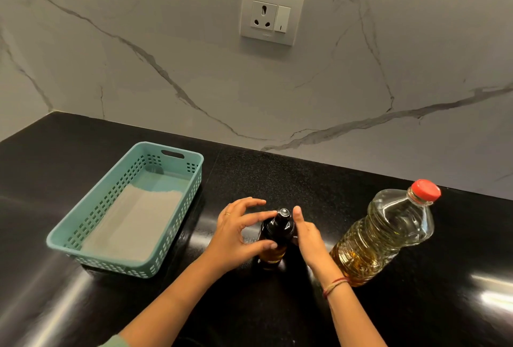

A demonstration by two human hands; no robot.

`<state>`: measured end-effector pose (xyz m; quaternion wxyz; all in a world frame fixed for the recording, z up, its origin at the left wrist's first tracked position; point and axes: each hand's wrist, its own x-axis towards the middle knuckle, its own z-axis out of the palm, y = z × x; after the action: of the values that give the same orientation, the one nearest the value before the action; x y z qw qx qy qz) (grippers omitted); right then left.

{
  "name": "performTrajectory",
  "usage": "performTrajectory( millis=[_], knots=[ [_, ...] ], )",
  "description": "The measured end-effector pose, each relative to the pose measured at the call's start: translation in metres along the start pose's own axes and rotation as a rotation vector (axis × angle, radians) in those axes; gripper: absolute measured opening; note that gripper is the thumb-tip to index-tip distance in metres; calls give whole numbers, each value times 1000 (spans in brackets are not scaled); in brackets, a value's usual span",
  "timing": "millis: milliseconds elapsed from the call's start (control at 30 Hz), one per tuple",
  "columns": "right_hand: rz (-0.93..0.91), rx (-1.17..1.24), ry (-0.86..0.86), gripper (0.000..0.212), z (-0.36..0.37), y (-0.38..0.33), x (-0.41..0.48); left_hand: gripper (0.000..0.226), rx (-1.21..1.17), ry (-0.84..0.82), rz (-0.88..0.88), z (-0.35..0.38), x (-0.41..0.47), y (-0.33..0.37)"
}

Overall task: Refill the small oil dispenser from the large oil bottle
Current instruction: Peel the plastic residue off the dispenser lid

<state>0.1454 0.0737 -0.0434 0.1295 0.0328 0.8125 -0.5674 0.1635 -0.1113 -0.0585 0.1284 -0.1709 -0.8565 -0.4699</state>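
Black counter (277,174): I count one small oil dispenser (277,231) at centre, one large oil bottle (385,235) near its right and one basket (122,269) to the left. The left hand (233,238) pinches the dispenser; the right hand (308,238) touches it, and I cannot tell its grip.

Counter (277,174): black speckled stone, glossy, glare patches on the near left and near right. Three items sit directly on it.
- Basket (105,202): teal perforated plastic, on the left, long axis running near-left to far-right, handle slot at the far end.
- Dispenser (277,228): dark, upright, near centre, a little amber oil at its base. It stands apart from the basket.
- Bottle (388,232): clear plastic with a red cap on, on the right, near the dispenser but not touching it. Oil fills the lower part only.
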Motion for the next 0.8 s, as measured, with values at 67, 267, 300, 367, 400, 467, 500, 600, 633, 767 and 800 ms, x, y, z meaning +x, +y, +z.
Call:
performTrajectory(
  millis=[67,267,300,367,400,467,500,600,633,767,800],
  knots=[
    [43,1,-36,109,2,4,-2,56,1,-9,-5,0,0,-1],
    [-90,163,-75,112,-13,-22,-4,55,-16,-27,-10,-2,2,-1],
    [-118,179,-73,113,-14,-27,-4,56,-21,-31,-14,-2,2,-1],
    [-151,164,-65,112,-12,-29,-2,58,-35,-38,-30,-2,1,-1],
    [-149,151,-63,109,-9,-30,-2,58,-42,-41,-39,-1,0,-1],
    [-82,137,-62,102,-2,-30,-6,58,-44,-46,-54,-1,0,0],
    [-42,140,-64,95,2,-31,-9,57,-38,-48,-59,-1,-1,1],
    [42,168,-44,72,4,-31,-12,55,-17,-52,-67,-2,-1,3],
    [60,177,-56,71,3,-33,-12,55,-11,-53,-67,-2,-1,3],
    [25,185,-90,98,2,-36,-4,57,-9,-67,-71,-4,0,4],
    [6,224,-89,101,0,-37,-1,57,-15,-71,-75,-4,1,4]
  ],
)
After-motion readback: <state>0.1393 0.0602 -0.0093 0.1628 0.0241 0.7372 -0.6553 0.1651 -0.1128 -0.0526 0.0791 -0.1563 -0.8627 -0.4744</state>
